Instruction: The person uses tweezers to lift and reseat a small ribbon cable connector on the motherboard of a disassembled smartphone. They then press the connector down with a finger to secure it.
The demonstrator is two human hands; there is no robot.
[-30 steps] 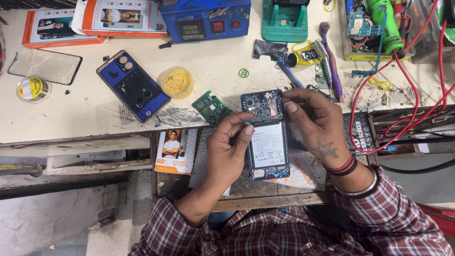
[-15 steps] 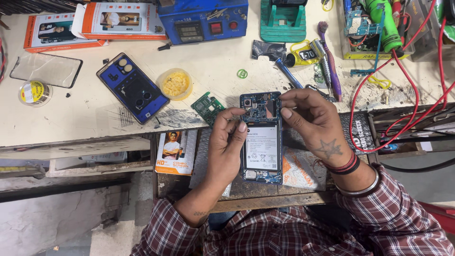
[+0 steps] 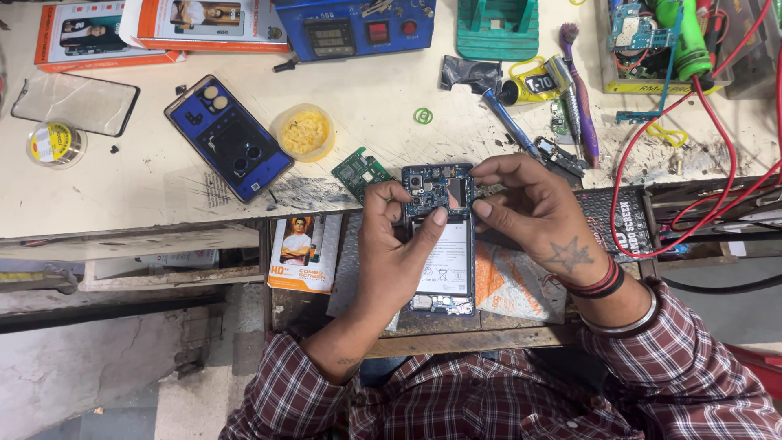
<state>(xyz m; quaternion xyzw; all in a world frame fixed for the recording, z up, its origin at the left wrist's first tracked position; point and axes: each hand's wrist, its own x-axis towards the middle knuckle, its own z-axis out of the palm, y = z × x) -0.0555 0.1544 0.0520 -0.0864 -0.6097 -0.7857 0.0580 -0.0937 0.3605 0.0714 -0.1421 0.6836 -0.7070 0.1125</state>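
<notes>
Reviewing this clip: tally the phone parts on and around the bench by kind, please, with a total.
Opened phones under the hands, left hand and right hand: 1, the opened phone
Blue back covers: 1, blue back cover
Loose green circuit boards: 1, green circuit board
Glass screen panels: 1, glass panel
Total: 4

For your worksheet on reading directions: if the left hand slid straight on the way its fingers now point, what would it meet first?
The left hand points up and away from the person, its fingertips on the opened phone. Straight on, it would likely meet the small green circuit board lying just beyond, though the exact line is hard to judge.
</notes>
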